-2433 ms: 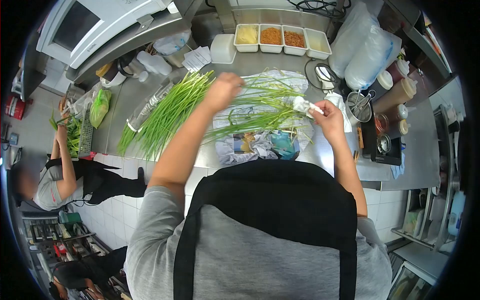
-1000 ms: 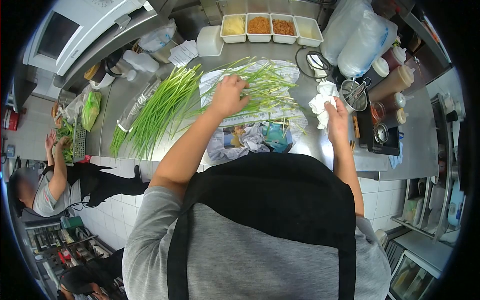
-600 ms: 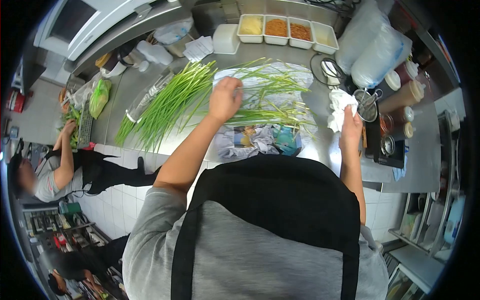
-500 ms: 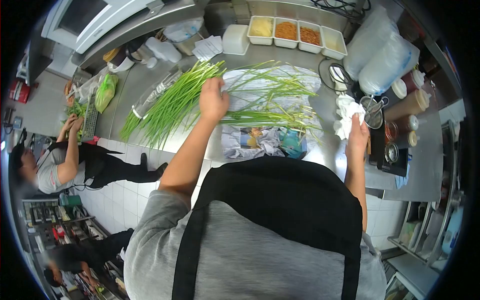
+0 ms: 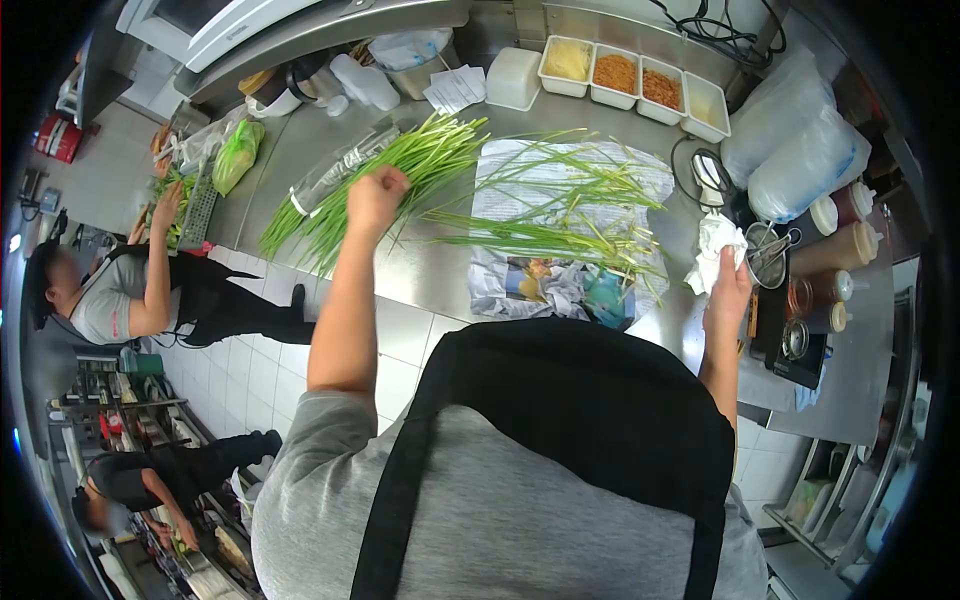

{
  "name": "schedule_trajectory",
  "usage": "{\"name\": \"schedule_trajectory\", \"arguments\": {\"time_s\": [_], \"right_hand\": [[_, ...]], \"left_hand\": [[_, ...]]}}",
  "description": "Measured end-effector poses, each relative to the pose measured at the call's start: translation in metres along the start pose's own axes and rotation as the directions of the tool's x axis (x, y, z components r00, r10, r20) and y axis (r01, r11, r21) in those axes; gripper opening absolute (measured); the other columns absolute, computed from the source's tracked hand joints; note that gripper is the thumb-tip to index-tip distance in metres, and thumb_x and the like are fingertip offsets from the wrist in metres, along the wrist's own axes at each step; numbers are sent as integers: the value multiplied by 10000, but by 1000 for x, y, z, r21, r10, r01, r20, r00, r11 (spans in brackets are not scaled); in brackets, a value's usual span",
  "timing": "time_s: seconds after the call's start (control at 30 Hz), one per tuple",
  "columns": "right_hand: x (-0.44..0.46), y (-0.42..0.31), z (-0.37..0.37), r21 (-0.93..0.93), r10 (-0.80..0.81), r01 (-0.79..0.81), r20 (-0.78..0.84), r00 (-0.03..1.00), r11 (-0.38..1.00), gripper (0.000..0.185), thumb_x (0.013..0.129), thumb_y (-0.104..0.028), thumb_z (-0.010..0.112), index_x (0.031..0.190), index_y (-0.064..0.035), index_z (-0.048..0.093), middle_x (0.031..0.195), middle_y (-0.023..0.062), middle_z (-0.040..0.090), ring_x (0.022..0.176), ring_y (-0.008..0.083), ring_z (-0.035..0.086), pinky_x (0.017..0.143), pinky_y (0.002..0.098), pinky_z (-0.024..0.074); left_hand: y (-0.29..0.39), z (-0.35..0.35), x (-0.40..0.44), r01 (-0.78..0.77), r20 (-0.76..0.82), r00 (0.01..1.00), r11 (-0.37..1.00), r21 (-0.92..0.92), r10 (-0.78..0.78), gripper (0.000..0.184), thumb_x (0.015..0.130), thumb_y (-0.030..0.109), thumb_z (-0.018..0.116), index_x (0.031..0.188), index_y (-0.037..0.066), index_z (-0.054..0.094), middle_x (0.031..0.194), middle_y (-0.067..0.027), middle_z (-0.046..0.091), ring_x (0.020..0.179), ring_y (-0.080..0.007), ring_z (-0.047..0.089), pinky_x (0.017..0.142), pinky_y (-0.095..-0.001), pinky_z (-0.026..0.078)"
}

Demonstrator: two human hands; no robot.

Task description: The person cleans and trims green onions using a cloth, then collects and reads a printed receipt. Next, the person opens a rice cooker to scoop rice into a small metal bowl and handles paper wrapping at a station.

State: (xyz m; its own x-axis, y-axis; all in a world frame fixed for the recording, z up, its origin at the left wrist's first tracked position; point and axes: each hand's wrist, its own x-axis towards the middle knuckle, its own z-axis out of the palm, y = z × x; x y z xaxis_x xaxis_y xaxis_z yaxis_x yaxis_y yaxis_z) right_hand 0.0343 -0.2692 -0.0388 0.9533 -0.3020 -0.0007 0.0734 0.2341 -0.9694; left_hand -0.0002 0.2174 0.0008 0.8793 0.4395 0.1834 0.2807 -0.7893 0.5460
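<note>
My left hand [image 5: 376, 200] hovers over or touches a large bunch of long green garlic chives [image 5: 425, 160], its fingers curled together. Whether a stalk is between those fingers I cannot make out. Looser chives [image 5: 590, 190], some yellowish, lie spread over newspaper sheets [image 5: 505, 205] to the right of the bunch. My right hand [image 5: 729, 292] grips a crumpled white cloth [image 5: 716, 248] at the counter's right side. A clear plastic-wrapped roll [image 5: 335, 178] lies along the far left side of the bunch. Crumpled colour newsprint [image 5: 550, 288] sits at the near edge of the sheets.
White tubs [image 5: 615, 73] of shredded and crumbled food stand at the back. Plastic bags [image 5: 800, 150], sauce bottles [image 5: 828, 257] and a strainer [image 5: 768, 262] crowd the right. A green bag [image 5: 238, 158] is at left, near a co-worker [image 5: 130, 285]; another person [image 5: 140, 485] works behind.
My left hand has moved left, from the newspaper's edge to over the chive bunch, and its fingers have curled in. My right hand keeps the cloth. The camera view has shifted slightly.
</note>
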Motion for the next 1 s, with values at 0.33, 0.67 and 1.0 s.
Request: {"name": "schedule_trajectory", "arguments": {"time_s": [0.33, 0.67, 1.0], "right_hand": [[2, 8, 5, -10, 42, -41, 96, 995, 999, 252, 931, -246, 528, 1022, -22, 600, 865, 8, 628, 697, 53, 547, 605, 205, 429], [-17, -3, 9, -142, -5, 31, 185, 983, 989, 89, 837, -64, 624, 814, -40, 541, 784, 16, 603, 658, 37, 507, 576, 186, 398], [28, 25, 70, -332, -307, 374, 236, 922, 866, 135, 725, -80, 652, 763, -38, 530, 692, 9, 545, 635, 83, 488, 569, 237, 408]], "left_hand": [[31, 5, 60, -364, -172, 905, 917, 162, 390, 188, 766, 210, 665, 915, 96, 672, 955, -134, 654, 883, -298, 623, 787, -379, 481], [141, 147, 33, -569, 182, 822, 787, 240, 539, 145, 704, 240, 699, 771, 127, 638, 879, -106, 622, 891, -298, 579, 778, -414, 481], [181, 101, -14, -117, 484, 768, 834, -540, 421, 178, 936, 189, 476, 910, 34, 559, 738, -10, 584, 659, -92, 518, 611, -259, 434]]}}
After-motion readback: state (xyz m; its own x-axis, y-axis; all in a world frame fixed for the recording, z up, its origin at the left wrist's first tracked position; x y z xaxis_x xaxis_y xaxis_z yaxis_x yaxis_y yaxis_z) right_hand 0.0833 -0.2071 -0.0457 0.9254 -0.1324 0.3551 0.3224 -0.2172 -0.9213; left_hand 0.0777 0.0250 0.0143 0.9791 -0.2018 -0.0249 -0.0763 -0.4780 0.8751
